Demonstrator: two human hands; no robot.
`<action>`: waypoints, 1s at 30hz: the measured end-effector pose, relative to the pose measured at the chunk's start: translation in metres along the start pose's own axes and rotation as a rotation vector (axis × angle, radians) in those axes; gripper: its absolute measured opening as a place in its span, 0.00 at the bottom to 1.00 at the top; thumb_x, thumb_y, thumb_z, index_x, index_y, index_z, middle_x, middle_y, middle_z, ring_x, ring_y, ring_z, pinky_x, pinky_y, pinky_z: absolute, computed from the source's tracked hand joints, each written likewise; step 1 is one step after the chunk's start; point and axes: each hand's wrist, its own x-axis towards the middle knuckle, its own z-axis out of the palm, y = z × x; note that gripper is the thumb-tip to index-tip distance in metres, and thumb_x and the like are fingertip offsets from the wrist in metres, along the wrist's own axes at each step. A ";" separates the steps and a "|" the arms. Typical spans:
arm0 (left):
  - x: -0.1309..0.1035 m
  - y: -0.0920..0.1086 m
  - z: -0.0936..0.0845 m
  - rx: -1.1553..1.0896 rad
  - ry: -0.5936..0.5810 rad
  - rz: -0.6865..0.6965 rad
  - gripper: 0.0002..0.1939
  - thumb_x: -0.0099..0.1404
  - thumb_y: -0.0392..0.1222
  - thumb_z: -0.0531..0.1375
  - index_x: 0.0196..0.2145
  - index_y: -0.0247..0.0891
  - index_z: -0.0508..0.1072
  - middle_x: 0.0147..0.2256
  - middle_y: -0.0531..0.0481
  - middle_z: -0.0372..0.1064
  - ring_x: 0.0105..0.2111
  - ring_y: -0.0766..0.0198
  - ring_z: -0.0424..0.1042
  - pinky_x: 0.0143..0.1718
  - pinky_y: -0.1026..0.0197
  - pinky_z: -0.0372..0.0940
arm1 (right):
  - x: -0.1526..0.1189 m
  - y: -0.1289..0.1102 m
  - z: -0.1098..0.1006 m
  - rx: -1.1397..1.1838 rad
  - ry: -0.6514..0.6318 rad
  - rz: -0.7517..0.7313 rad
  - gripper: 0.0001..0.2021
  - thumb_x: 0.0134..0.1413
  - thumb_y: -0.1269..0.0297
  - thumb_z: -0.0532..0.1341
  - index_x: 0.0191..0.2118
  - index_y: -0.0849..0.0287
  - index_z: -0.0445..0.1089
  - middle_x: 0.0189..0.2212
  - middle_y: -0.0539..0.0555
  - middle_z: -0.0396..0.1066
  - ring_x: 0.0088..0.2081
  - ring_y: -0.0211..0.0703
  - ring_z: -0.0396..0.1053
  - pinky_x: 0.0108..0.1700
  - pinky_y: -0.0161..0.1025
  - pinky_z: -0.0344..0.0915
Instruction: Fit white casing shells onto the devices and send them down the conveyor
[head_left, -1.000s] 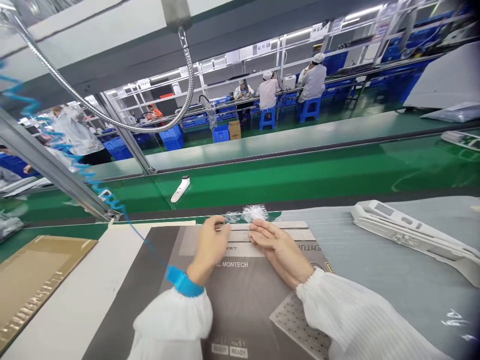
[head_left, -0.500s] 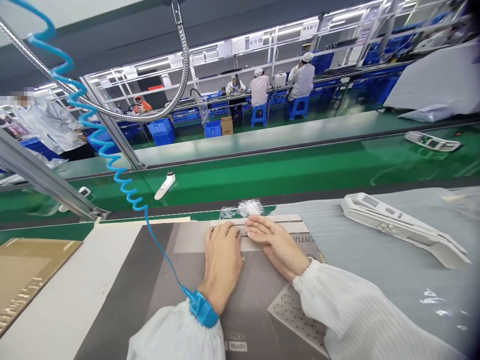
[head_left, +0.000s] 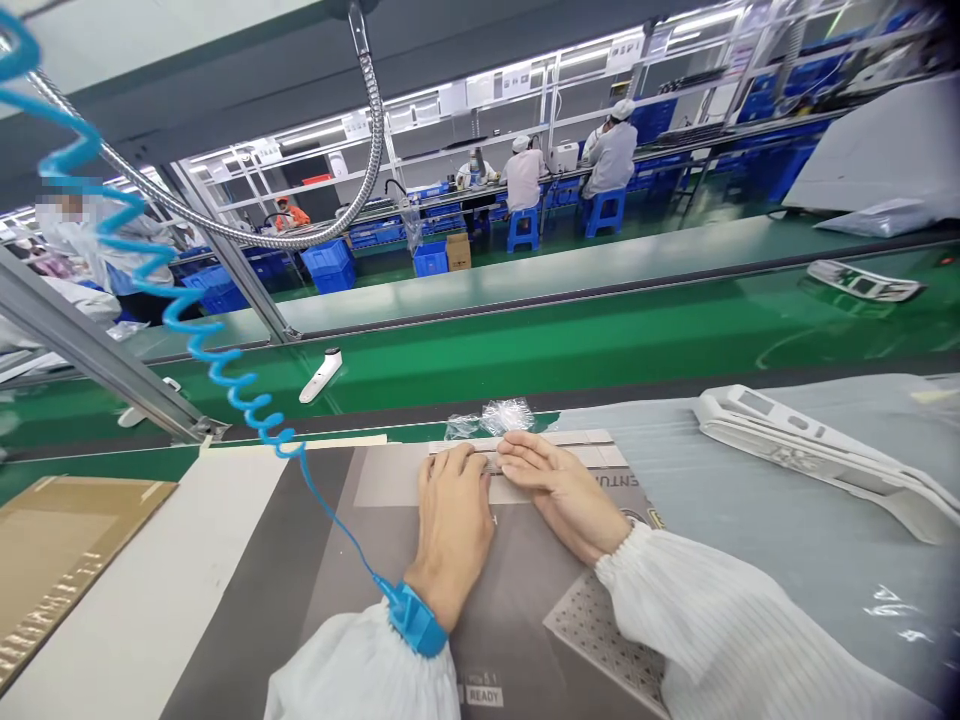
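Observation:
My left hand [head_left: 455,525] lies palm down, its fingers stretched forward and slightly bent, on the far edge of a dark grey printed cardboard sheet [head_left: 390,560]. A blue wrist strap [head_left: 417,618] with a coiled cord circles that wrist. My right hand [head_left: 566,495] rests on its side close by, fingers stretched out towards the left fingertips. Both thumbs are hidden, and whatever is between the fingertips is too small to make out. Crumpled clear plastic [head_left: 507,415] lies just beyond the fingers.
A green conveyor belt [head_left: 525,345] runs across ahead, carrying a small white part [head_left: 321,376] and a white curved frame [head_left: 862,281]. Stacked white plastic covers [head_left: 810,450] lie at right. Brown cardboard [head_left: 71,560] is at left. People sit working at a far bench.
The view has shifted a little, so most of the scene sits slightly further right. The white part on the belt has moved slightly left. My hands keep nearly the same pose.

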 end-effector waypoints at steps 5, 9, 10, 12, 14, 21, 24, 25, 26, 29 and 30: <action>0.001 0.000 0.000 0.000 -0.001 -0.016 0.12 0.70 0.33 0.52 0.48 0.38 0.70 0.52 0.45 0.69 0.53 0.55 0.66 0.56 0.47 0.57 | 0.001 0.002 -0.003 -0.033 -0.025 -0.021 0.21 0.34 0.74 0.74 0.39 0.57 0.73 0.39 0.50 0.74 0.46 0.38 0.71 0.54 0.34 0.66; 0.001 0.000 -0.001 -0.011 -0.001 -0.026 0.13 0.70 0.33 0.52 0.50 0.39 0.69 0.52 0.45 0.69 0.53 0.55 0.66 0.56 0.47 0.57 | 0.001 0.004 -0.004 -0.043 -0.017 -0.029 0.21 0.35 0.74 0.74 0.40 0.57 0.73 0.40 0.51 0.74 0.47 0.39 0.71 0.55 0.34 0.65; 0.001 0.000 -0.001 -0.012 0.001 -0.025 0.13 0.70 0.33 0.52 0.50 0.39 0.69 0.52 0.45 0.69 0.53 0.55 0.66 0.56 0.46 0.57 | 0.001 0.004 -0.004 -0.046 -0.017 -0.029 0.21 0.35 0.74 0.73 0.40 0.57 0.73 0.40 0.51 0.74 0.47 0.39 0.71 0.55 0.35 0.65; 0.000 0.000 -0.001 -0.007 0.000 -0.010 0.12 0.70 0.33 0.51 0.48 0.39 0.70 0.52 0.45 0.69 0.53 0.55 0.66 0.56 0.46 0.57 | 0.001 0.004 -0.005 -0.050 -0.017 -0.032 0.21 0.35 0.74 0.73 0.40 0.57 0.73 0.40 0.51 0.74 0.47 0.39 0.71 0.55 0.35 0.65; 0.000 0.000 -0.001 0.001 0.003 0.001 0.11 0.70 0.33 0.51 0.45 0.39 0.70 0.52 0.45 0.69 0.53 0.55 0.66 0.56 0.46 0.57 | 0.001 0.004 -0.005 -0.054 -0.016 -0.035 0.21 0.35 0.74 0.73 0.40 0.57 0.73 0.41 0.52 0.74 0.48 0.40 0.71 0.55 0.35 0.65; 0.000 -0.001 0.001 0.012 0.017 -0.005 0.11 0.70 0.33 0.52 0.48 0.38 0.69 0.52 0.45 0.70 0.53 0.55 0.66 0.56 0.47 0.57 | 0.001 0.003 -0.004 -0.051 -0.019 -0.036 0.20 0.36 0.74 0.73 0.39 0.57 0.73 0.41 0.52 0.74 0.47 0.41 0.71 0.56 0.38 0.65; 0.000 -0.001 0.001 0.005 0.007 -0.009 0.11 0.70 0.33 0.52 0.48 0.37 0.69 0.52 0.45 0.70 0.53 0.55 0.66 0.56 0.47 0.57 | 0.000 0.003 -0.004 -0.043 -0.021 -0.029 0.20 0.35 0.74 0.73 0.39 0.56 0.74 0.40 0.51 0.75 0.46 0.40 0.71 0.56 0.37 0.66; 0.000 -0.001 0.000 0.002 0.007 -0.008 0.11 0.70 0.33 0.52 0.48 0.38 0.69 0.52 0.45 0.70 0.53 0.55 0.66 0.56 0.47 0.57 | 0.000 0.003 -0.004 -0.041 -0.020 -0.027 0.20 0.35 0.74 0.73 0.39 0.56 0.74 0.40 0.51 0.75 0.46 0.40 0.71 0.55 0.36 0.66; 0.000 -0.001 0.000 0.000 0.009 -0.006 0.11 0.70 0.33 0.52 0.48 0.38 0.69 0.52 0.45 0.69 0.53 0.55 0.66 0.56 0.47 0.57 | 0.000 0.003 -0.004 -0.041 -0.019 -0.026 0.20 0.35 0.75 0.73 0.39 0.56 0.74 0.40 0.51 0.75 0.46 0.39 0.71 0.55 0.36 0.66; 0.000 -0.001 0.000 0.003 0.014 0.000 0.10 0.70 0.33 0.52 0.45 0.39 0.70 0.52 0.46 0.69 0.53 0.56 0.66 0.56 0.47 0.57 | 0.001 0.002 -0.004 -0.039 -0.021 -0.020 0.20 0.36 0.75 0.73 0.39 0.56 0.73 0.40 0.51 0.75 0.46 0.39 0.71 0.54 0.35 0.66; 0.000 -0.001 0.000 0.006 0.016 -0.001 0.10 0.70 0.33 0.52 0.45 0.39 0.70 0.52 0.46 0.69 0.53 0.56 0.66 0.56 0.47 0.57 | 0.001 0.002 -0.004 -0.039 -0.024 -0.016 0.20 0.36 0.75 0.73 0.39 0.56 0.73 0.40 0.51 0.74 0.45 0.39 0.71 0.54 0.35 0.66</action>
